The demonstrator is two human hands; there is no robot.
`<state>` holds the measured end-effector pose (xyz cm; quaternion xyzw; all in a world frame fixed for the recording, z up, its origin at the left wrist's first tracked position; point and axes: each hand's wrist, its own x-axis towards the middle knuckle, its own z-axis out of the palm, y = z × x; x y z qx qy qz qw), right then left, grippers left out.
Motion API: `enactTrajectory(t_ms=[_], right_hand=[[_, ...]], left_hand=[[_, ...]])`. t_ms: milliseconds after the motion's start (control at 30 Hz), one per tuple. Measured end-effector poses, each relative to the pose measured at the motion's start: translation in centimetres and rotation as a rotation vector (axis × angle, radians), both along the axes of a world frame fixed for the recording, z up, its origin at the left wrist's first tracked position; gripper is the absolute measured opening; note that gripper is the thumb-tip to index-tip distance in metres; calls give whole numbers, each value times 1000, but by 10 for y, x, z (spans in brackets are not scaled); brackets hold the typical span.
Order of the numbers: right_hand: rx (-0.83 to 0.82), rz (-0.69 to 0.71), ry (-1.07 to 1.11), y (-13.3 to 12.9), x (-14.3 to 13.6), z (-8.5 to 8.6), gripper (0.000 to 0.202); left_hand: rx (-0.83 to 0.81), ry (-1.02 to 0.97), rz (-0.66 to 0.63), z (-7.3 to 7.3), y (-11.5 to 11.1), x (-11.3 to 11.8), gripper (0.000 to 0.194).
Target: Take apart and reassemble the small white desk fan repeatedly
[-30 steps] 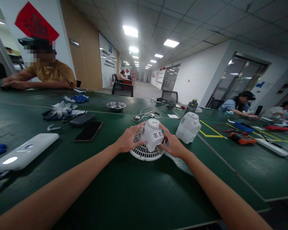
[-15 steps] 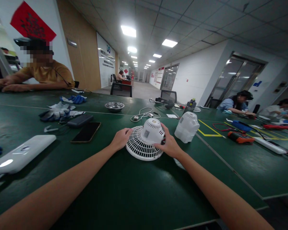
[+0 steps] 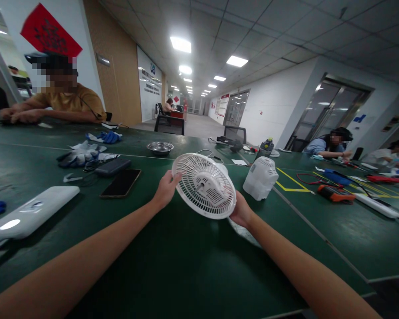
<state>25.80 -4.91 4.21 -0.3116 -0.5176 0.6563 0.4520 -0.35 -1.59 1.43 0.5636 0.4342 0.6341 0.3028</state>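
Both hands hold a white fan grille (image 3: 204, 186) tilted above the green table, its inner side and central shaft facing me. My left hand (image 3: 168, 189) grips the rim at the left, thumb over the edge. At the right, my right hand (image 3: 242, 209) is closed round the lower right side; its fingers are partly hidden behind the grille. The motor housing on the back is mostly out of sight, with a bit of white showing above the rim. A white plastic fan base (image 3: 261, 178) stands upright to the right of the grille, apart from my hand.
A metal bowl (image 3: 160, 148) and a white cable (image 3: 204, 153) lie beyond the grille. On the left are a phone (image 3: 120, 183), a dark power bank (image 3: 113, 166), gloves (image 3: 83, 154) and a white device (image 3: 33, 212). An orange multimeter (image 3: 335, 194) lies right. Co-workers sit around.
The fan grille has been lifted off the table and tipped over, so its inner side now shows instead of the motor housing. My right hand has shifted from the housing to the rim area.
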Motion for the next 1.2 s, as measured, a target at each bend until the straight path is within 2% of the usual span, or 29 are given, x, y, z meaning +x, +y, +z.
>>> enactTrajectory(t_ms=[67, 167, 367, 433, 500, 567, 633, 700, 767, 833, 967, 1033, 1100, 1200], right_hand=[[-99, 90, 37, -3, -4, -3, 40], [-158, 120, 70, -4, -5, -5, 36], [-194, 184, 93, -1, -4, -4, 23], [-165, 161, 94, 1, -5, -5, 23], [-81, 56, 81, 7, -4, -8, 35], [37, -127, 8, 17, 3, -10, 55], [178, -332, -168, 30, 17, -11, 73], [368, -486, -460, 42, 36, -10, 81], [599, -566, -747, 52, 55, -9, 77], [756, -596, -937, 59, 69, -11, 72], [791, -603, -1126, 65, 76, -16, 62], [830, -646, -1180, 65, 74, -14, 53], [918, -780, -1205, 63, 76, -6, 45], [984, -1096, -1166, 63, 88, 8, 49]], left_hand=[[-110, -122, -80, -2, -1, 3, 47], [-205, -242, -135, -1, -5, 8, 43], [-193, -75, -28, 4, -14, 13, 33], [-181, -37, -10, 5, -15, 13, 31], [-176, -19, -6, 7, -16, 14, 31], [-166, 2, -9, 10, -17, 14, 31], [-162, 15, -13, 12, -18, 15, 30], [-186, 7, -11, 14, -20, 16, 30], [-228, -10, -7, 16, -20, 16, 31], [-266, -21, 7, 15, -20, 14, 31], [-314, -41, 40, 13, -17, 10, 31], [-328, -51, 37, 11, -15, 7, 31], [-335, -53, 21, 10, -14, 5, 31], [-335, -41, -17, 8, -13, 2, 31]])
